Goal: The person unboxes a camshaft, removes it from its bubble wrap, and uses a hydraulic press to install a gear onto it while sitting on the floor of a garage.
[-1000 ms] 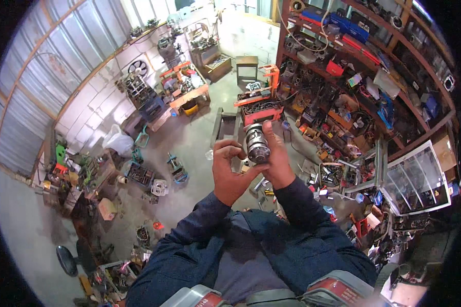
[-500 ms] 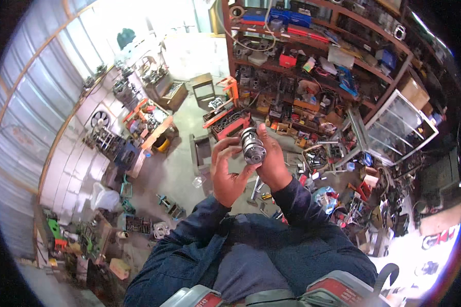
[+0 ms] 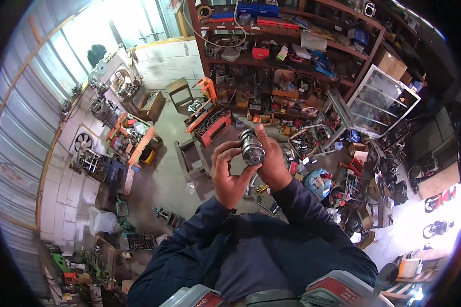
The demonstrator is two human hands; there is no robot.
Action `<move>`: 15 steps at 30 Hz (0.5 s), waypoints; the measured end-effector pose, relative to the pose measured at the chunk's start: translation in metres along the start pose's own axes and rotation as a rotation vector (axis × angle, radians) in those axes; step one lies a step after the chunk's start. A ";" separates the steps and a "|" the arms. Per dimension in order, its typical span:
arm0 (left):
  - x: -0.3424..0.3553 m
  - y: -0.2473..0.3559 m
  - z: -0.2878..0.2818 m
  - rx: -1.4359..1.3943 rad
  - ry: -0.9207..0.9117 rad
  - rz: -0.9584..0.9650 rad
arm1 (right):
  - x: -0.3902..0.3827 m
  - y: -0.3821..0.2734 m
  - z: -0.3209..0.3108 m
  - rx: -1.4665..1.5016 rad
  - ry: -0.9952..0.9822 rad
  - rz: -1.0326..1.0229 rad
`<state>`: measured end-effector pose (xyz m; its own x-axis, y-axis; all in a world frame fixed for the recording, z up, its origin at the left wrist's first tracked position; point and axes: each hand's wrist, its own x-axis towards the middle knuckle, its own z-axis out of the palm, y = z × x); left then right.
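Note:
A shiny stepped metal shaft (image 3: 253, 152) is held up in front of my chest, seen almost end-on. Its near end is a round flange with small holes, and ring-like collars lie behind it. My left hand (image 3: 229, 176) is closed on its left side, with bent fingers and thumb against the metal. From the right, my right hand (image 3: 274, 162) grips it, thumb extended along the upper side; its other fingers are mostly hidden behind the shaft and palm.
Loaded metal shelves (image 3: 276, 48) stand at the far side. An orange-red stand (image 3: 212, 128) sits ahead. A white-framed glass panel (image 3: 383, 102) leans at the right, above piled parts and tools. A grey box-like frame (image 3: 192, 158) lies on the floor, and a small mechanical device (image 3: 166, 217) stands left of me.
My view has turned, so the surroundings have shifted left in the picture. Both hands keep nearly the same grip on the metal shaft.

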<state>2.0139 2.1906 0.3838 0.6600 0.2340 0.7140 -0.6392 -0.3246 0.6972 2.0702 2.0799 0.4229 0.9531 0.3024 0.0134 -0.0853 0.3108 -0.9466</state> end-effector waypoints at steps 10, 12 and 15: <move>0.005 -0.001 0.011 0.007 0.000 0.009 | 0.002 -0.003 -0.011 -0.229 0.003 -0.132; 0.007 -0.001 0.014 -0.004 -0.002 0.006 | 0.000 -0.010 -0.010 -0.201 0.019 -0.148; 0.008 -0.005 0.020 -0.039 -0.004 -0.005 | 0.001 -0.013 -0.014 -0.194 0.035 -0.173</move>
<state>2.0301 2.1758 0.3848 0.6644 0.2319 0.7105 -0.6511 -0.2872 0.7025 2.0765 2.0639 0.4312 0.9584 0.2274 0.1726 0.1340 0.1753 -0.9754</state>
